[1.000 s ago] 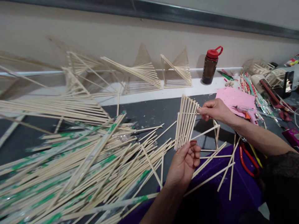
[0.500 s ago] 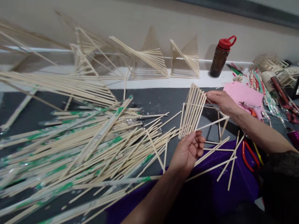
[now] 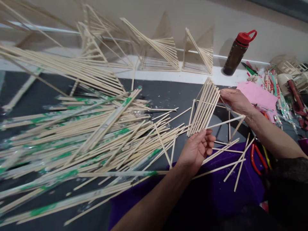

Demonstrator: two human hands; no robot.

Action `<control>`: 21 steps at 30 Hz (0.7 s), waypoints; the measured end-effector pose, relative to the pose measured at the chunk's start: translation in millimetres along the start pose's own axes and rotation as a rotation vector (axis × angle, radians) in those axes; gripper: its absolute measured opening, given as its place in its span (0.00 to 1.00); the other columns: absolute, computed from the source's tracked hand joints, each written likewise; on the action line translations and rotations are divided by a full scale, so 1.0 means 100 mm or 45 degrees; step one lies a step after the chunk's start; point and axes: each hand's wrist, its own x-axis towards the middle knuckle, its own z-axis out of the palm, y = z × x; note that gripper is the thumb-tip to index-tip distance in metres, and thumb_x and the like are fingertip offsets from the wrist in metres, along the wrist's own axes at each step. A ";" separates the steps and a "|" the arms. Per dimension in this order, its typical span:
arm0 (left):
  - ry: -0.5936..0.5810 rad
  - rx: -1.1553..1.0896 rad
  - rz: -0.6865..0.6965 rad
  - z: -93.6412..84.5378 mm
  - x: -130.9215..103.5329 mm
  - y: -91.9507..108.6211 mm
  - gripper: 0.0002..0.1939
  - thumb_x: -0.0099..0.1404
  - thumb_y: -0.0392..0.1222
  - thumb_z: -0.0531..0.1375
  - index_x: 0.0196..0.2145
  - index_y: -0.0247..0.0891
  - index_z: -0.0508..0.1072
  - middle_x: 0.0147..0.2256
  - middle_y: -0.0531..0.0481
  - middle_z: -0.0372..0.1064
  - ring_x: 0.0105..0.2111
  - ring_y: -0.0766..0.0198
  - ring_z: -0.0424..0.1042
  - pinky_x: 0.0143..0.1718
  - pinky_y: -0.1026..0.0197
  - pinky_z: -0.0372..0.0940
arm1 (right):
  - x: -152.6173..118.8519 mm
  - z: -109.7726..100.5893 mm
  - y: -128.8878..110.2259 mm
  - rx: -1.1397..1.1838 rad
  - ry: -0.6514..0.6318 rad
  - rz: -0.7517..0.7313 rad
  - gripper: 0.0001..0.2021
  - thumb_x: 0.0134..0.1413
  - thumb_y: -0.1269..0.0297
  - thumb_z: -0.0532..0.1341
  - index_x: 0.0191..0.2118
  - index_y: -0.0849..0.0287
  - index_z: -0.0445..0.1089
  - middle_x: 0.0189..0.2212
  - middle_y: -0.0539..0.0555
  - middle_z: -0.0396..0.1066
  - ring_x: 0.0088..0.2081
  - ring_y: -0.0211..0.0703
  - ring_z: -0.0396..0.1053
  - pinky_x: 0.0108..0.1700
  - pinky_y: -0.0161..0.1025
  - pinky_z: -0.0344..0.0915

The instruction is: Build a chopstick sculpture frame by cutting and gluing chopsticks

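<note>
Nearest to us lay the purple cloth, spread over the near edge of the dark table, with a few loose sticks strewn across it. Just beyond the cloth our left hand had its fingers curled about the lower end of the stick panel, a flat row of sticks glued side by side and held tilted above the table. Our right hand pinched the panel's upper right corner, thumb and fingers closed on it. A thin stick frame hung off the panel's right side, between our two hands.

Left of the panel a great heap of chopsticks covered the table, many in clear wrappers with green print, its nearest ends reaching almost to our left hand and crowding that side. Right of the panel, past our right forearm, red-handled pliers lay by the cloth, and farther off a pink sheet sat beside a clutter of tools and scraps.

Beyond the panel, against the wall, stood the finished stick structures on a white ledge, and to their right a dark bottle with a red cap.
</note>
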 end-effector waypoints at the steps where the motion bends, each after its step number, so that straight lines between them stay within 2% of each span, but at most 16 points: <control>1: -0.002 -0.016 -0.007 0.00 0.00 0.00 0.11 0.63 0.43 0.61 0.31 0.30 0.73 0.23 0.49 0.69 0.19 0.71 0.65 0.16 0.70 0.55 | 0.00 -0.01 0.00 0.009 -0.002 -0.002 0.12 0.45 0.52 0.69 0.27 0.56 0.76 0.26 0.49 0.73 0.31 0.38 0.69 0.38 0.36 0.66; 6: -0.023 -0.082 -0.034 0.00 -0.01 0.02 0.17 0.67 0.45 0.53 0.31 0.29 0.73 0.22 0.46 0.69 0.19 0.68 0.66 0.16 0.68 0.56 | 0.02 -0.03 0.02 0.016 -0.006 -0.024 0.14 0.44 0.51 0.70 0.25 0.57 0.75 0.24 0.49 0.71 0.30 0.38 0.69 0.38 0.36 0.67; 11: -0.034 -0.030 0.018 -0.02 0.00 -0.01 0.09 0.61 0.41 0.62 0.32 0.30 0.73 0.23 0.48 0.69 0.19 0.70 0.65 0.16 0.69 0.54 | 0.01 -0.02 0.01 -0.013 0.004 -0.003 0.14 0.44 0.50 0.69 0.26 0.57 0.75 0.26 0.50 0.72 0.31 0.39 0.69 0.37 0.37 0.67; 15: -0.026 0.007 0.055 -0.02 0.00 -0.04 0.10 0.59 0.42 0.65 0.32 0.31 0.73 0.23 0.50 0.69 0.19 0.71 0.64 0.16 0.70 0.53 | 0.00 -0.01 0.00 -0.010 0.030 0.031 0.15 0.42 0.49 0.70 0.26 0.56 0.75 0.26 0.50 0.73 0.33 0.41 0.70 0.39 0.39 0.68; 21: -0.012 0.003 0.048 -0.01 0.01 -0.04 0.12 0.56 0.43 0.68 0.31 0.31 0.73 0.21 0.51 0.69 0.18 0.72 0.64 0.15 0.71 0.53 | 0.00 -0.01 0.00 0.041 -0.040 0.033 0.13 0.44 0.51 0.69 0.28 0.56 0.77 0.27 0.50 0.73 0.33 0.40 0.70 0.41 0.40 0.68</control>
